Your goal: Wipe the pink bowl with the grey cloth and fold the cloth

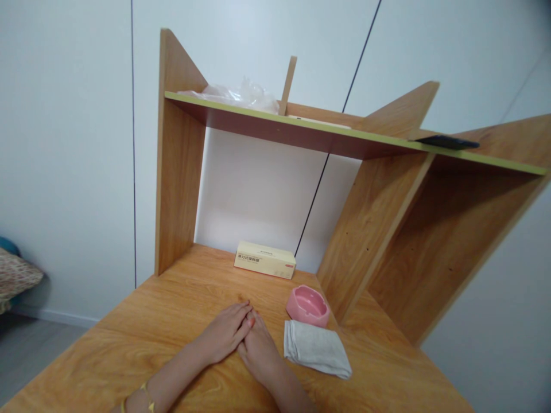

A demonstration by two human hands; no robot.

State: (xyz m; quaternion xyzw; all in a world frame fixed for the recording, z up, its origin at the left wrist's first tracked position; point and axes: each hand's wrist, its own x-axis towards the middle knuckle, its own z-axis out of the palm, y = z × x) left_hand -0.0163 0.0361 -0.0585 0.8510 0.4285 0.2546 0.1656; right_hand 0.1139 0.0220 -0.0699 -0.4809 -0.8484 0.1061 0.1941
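Observation:
My left hand (225, 334) rests on the wooden desk (172, 321), fingers stretched out and nothing in them. Against it lies my right hand (260, 351), also flat and holding nothing; the fingertips of both meet and partly overlap. To the right of my right hand is a folded light grey cloth (317, 347). Just behind the cloth sits a pink ashtray (308, 306) with notches in its rim. Farther back, a pale yellow cling film box (264, 260) lies lengthwise near the wall.
A wooden shelf unit (178, 172) rises from the desk's back. On its upper board (275, 123) lie a clear plastic bag (243, 96) and a flat black object (447, 141). An upright partition (374, 229) stands right of the ashtray. Patterned fabric (19, 275) shows at far left.

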